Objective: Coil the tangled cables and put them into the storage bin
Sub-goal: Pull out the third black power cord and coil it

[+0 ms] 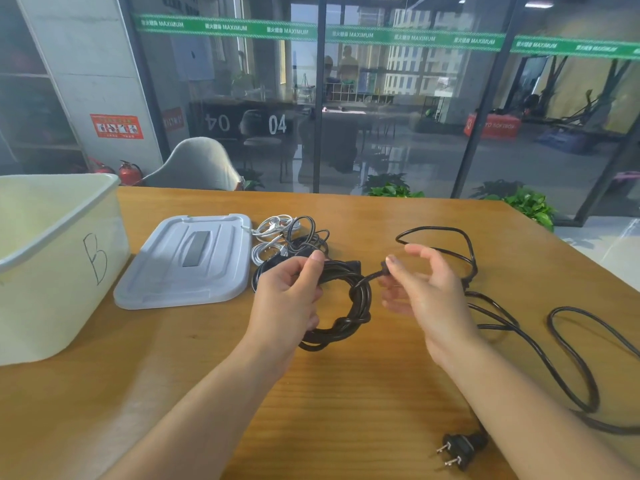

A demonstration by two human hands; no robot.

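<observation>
Left hand [287,299] gripped the coiled black cable [346,306], thumb on top, fingers curled round the bundle, held above the table [346,393]. Right hand [426,299] pinched the cable's loose end [383,265] between thumb and forefinger, other fingers spread. Storage bin [52,258] stood far left, well apart.

place: gym office | cues: glass partition [398,98], wooden desk [346,393], fire extinguisher [130,172], equipment beyond

- A wooden bench [180,393] is seen in front of a glass wall [398,98].
- A pale chair [197,164] is set behind it.
- Two red extinguishers [130,172] are stood by the pillar [93,64].
- Green plants [530,202] are placed at the far right.
</observation>
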